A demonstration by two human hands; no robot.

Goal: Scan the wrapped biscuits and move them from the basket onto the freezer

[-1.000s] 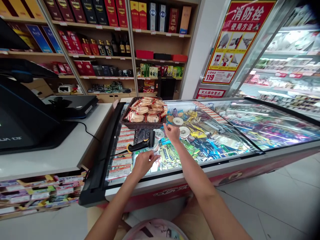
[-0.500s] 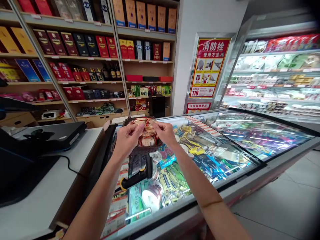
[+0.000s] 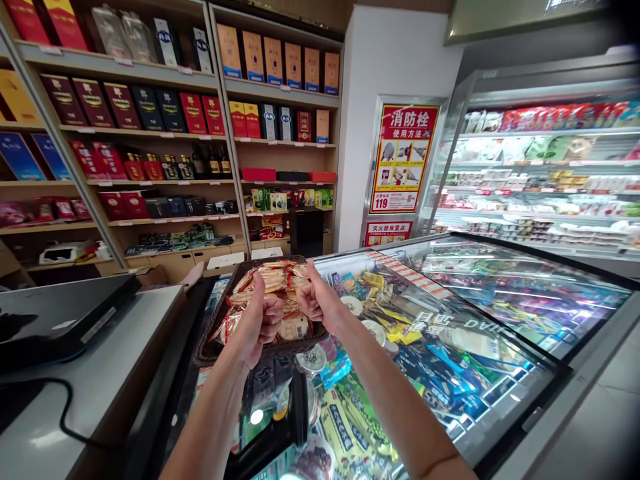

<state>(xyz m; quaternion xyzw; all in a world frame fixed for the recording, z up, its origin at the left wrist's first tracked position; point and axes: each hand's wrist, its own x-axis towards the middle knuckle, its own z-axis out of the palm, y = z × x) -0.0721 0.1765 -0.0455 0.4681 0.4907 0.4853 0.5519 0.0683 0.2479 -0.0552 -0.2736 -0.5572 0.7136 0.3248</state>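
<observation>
My left hand (image 3: pixel 260 323) and my right hand (image 3: pixel 316 303) are raised side by side as closed fists with the thumbs pointing up. I see nothing held in either. They hover in front of a dark woven basket (image 3: pixel 213 350) heaped with wrapped round pastries (image 3: pixel 277 280), which rests on the glass lid of a chest freezer (image 3: pixel 450 320). Below my wrists a black barcode scanner (image 3: pixel 287 427) lies on the glass.
A white counter (image 3: pixel 75 413) with a black till device (image 3: pixel 55 320) and its cable is on the left. Wooden shelves of boxed bottles (image 3: pixel 165 173) fill the back wall. A red poster (image 3: pixel 403 160) and an open chilled cabinet (image 3: pixel 540 173) stand on the right.
Both hands rose from the freezer lid near the scanner to in front of the basket and curled into fists with thumbs up. The camera tilted upward and moved closer.
</observation>
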